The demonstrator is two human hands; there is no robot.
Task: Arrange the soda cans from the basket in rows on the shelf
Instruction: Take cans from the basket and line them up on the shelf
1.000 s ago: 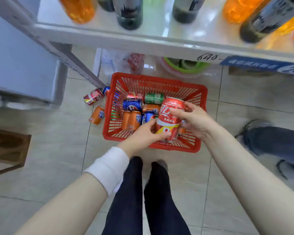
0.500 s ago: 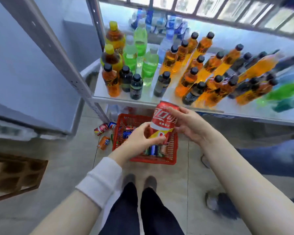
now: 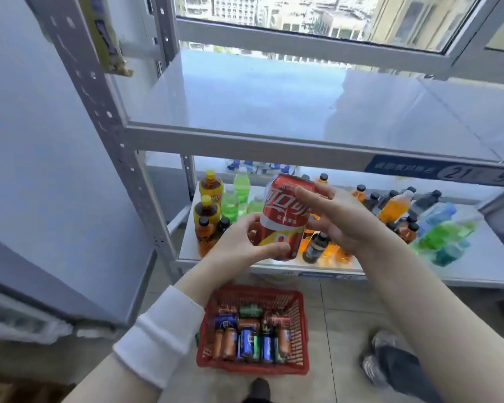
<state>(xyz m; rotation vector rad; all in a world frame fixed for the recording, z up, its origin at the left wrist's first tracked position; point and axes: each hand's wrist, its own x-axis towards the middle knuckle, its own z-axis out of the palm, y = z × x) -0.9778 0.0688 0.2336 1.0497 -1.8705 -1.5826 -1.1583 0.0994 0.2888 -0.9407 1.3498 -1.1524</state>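
A grey metal shelf (image 3: 274, 112) by a window is filling the upper frame. At centre, the left hand (image 3: 239, 245) and right hand (image 3: 341, 219) are both gripping a red soda can (image 3: 285, 216), now lifted clear of the basket (image 3: 301, 330) at lower centre and nearing the shelf.

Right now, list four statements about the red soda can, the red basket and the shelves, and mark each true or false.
1. The left hand and the right hand hold the red aluminium soda can upright. True.
2. The red plastic mesh basket on the floor is empty. False: assorted drink cans lie in it.
3. The grey metal upper shelf carries a row of cans. False: no cans show on it.
4. Plastic drink bottles crowd the lower shelf. True.
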